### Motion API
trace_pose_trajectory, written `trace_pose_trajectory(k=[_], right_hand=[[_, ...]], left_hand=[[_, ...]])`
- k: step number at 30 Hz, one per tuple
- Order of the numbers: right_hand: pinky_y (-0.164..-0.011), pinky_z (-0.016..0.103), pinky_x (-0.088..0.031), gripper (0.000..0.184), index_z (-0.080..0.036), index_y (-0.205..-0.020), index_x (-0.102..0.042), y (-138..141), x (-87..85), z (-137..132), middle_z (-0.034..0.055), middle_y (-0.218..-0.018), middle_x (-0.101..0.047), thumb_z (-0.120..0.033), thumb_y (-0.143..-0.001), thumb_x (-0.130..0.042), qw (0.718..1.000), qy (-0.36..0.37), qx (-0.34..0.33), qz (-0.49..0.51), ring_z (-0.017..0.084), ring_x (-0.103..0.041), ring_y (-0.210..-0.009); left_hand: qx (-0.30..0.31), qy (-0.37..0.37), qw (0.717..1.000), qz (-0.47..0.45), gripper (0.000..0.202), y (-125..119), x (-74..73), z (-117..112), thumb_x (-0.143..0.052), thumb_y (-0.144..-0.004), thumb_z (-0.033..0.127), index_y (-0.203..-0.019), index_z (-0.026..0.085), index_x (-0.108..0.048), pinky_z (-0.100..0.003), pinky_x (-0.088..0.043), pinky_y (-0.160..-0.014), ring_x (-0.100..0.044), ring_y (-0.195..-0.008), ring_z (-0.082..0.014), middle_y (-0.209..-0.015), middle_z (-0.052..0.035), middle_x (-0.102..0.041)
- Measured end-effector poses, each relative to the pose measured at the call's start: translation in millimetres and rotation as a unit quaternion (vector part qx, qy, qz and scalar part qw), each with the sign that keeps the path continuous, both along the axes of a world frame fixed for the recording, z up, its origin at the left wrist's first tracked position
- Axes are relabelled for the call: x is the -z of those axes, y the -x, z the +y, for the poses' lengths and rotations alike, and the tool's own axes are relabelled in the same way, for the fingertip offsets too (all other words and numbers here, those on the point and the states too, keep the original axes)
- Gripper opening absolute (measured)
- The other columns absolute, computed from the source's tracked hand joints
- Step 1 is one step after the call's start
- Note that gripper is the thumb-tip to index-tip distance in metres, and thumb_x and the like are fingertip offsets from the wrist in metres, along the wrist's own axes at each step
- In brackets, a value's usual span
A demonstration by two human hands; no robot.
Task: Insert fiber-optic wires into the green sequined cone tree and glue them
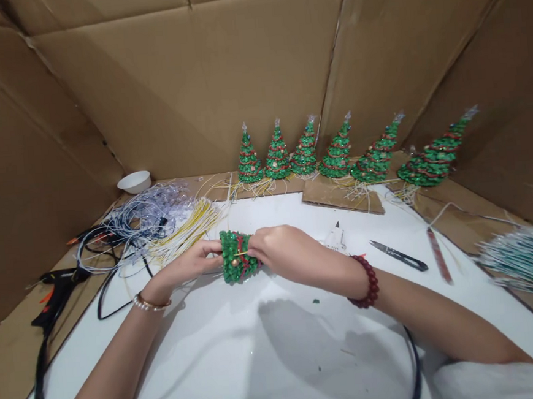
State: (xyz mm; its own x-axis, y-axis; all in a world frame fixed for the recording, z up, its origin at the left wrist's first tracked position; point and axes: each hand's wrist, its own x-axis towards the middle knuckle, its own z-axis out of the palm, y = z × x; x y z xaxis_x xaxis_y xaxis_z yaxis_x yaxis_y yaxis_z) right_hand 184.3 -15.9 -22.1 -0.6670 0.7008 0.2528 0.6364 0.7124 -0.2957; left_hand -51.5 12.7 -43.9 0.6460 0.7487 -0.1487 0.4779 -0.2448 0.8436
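Note:
A small green Christmas tree (234, 258) with red trim and gold beads lies on its side, held above the white tabletop. Its base end is toward my left hand (201, 259), which is closed around that end with the fingertips partly hidden behind it. My right hand (274, 248) is closed at the other end, its fingers pinching a thin yellowish strand (241, 254) that crosses the tree's side. The tip of the tree is hidden behind the right hand.
Several finished-looking trees (306, 153) stand along the back. Left are tangled clear and yellow wires (186, 230), a white bowl (135, 183) and a black glue gun (59, 295). Right lie black thread snips (397, 255), a red strip (439, 255) and a wire bundle (529, 259). Cardboard walls (202, 88) surround the table.

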Motion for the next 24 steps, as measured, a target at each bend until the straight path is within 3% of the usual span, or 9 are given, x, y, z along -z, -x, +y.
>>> trace_pose_trajectory(k=[6, 11, 15, 20, 24], right_hand=[[-0.053, 0.025, -0.023, 0.012, -0.015, -0.082, -0.058, -1, 0.6, -1, 0.0026, -0.073, -0.064, -0.018, -0.091, -0.052, 0.999, -0.023, 0.018, 0.016, 0.012, -0.054, -0.061], [-0.052, 0.025, -0.023, 0.01, -0.015, -0.081, -0.057, 7, 7.5, 0, 0.0036, -0.075, -0.066, -0.015, -0.09, -0.052, 1.0, -0.015, -0.016, -0.006, 0.012, -0.056, -0.062], [-0.052, 0.026, -0.023, 0.007, -0.015, -0.089, -0.06, -7, -0.9, 6, 0.0048, -0.076, -0.068, -0.022, -0.088, -0.059, 0.999, -0.027, 0.007, -0.033, 0.014, -0.058, -0.063], [-0.053, 0.025, -0.025, 0.014, -0.018, -0.079, -0.066, -35, -16.5, 15, 0.0021, -0.07, -0.068, -0.021, -0.089, -0.057, 0.999, 0.005, 0.02, -0.032, 0.012, -0.057, -0.061], [-0.054, 0.024, -0.026, 0.015, -0.017, -0.078, -0.066, -22, -7.5, 11, 0.0028, -0.072, -0.069, -0.021, -0.089, -0.056, 0.999, 0.004, -0.011, -0.036, 0.013, -0.058, -0.063]], left_hand=[[-0.014, -0.013, 1.0, 0.003, 0.028, -6, -3.5, -4, -0.063, -0.082, 0.039, -0.084, 0.014, -0.075, -0.029, -0.049, -0.079, -0.062, -0.084, -0.0208, -0.081, -0.0055, -0.072], [-0.032, 0.016, 0.999, -0.036, 0.035, -16, 5.4, -9, -0.065, -0.078, 0.046, -0.078, 0.012, -0.074, -0.029, -0.05, -0.074, -0.063, -0.075, -0.0202, -0.075, -0.0067, -0.072], [-0.047, 0.057, 0.996, -0.053, 0.038, -20, 11.2, -10, -0.064, -0.078, 0.048, -0.075, 0.01, -0.07, -0.029, -0.05, -0.071, -0.062, -0.071, -0.0191, -0.072, -0.0066, -0.069], [-0.047, 0.007, 0.999, -0.006, 0.035, -18, 9.0, -11, -0.058, -0.083, 0.04, -0.067, 0.01, -0.066, -0.022, -0.044, -0.06, -0.054, -0.061, -0.0135, -0.062, -0.0028, -0.061], [-0.033, -0.026, 0.999, 0.029, 0.032, -20, 4.4, -14, -0.056, -0.084, 0.037, -0.074, 0.01, -0.069, -0.021, -0.04, -0.057, -0.051, -0.06, -0.0121, -0.064, -0.0029, -0.062]])
